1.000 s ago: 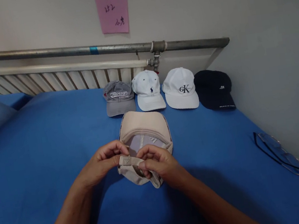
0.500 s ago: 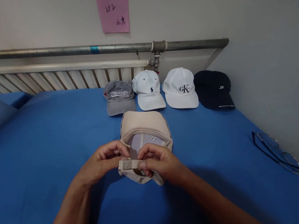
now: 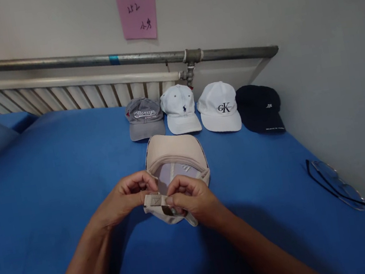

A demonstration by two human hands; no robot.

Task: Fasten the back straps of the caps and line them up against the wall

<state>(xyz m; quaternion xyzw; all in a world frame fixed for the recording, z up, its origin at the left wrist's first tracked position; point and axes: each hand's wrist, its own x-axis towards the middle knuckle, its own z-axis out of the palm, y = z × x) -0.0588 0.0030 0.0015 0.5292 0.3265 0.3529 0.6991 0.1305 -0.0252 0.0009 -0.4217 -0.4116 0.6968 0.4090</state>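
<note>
A beige baseball cap (image 3: 174, 146) lies upside down on the blue sheet, its brim pointing away from me and its lilac-grey inside showing. My left hand (image 3: 129, 196) pinches the left end of the cap's back strap (image 3: 155, 200), which carries a small embossed logo. Close beside it, my right hand (image 3: 191, 197) has its thumb and fingers closed on the strap's right part. The fingertips partly cover the strap and the cap's back opening.
Behind the beige cap stand a grey cap (image 3: 145, 118), two white caps (image 3: 180, 110) and a black cap (image 3: 260, 109) in a row. Eyeglasses (image 3: 338, 184) lie at the right edge of the blue sheet (image 3: 48, 184). A radiator (image 3: 70, 96) and metal pipe (image 3: 82, 62) run along the wall.
My right thumb has shifted slightly left along the strap, and more of the dark gap under it shows. Otherwise the view has moved only a little.
</note>
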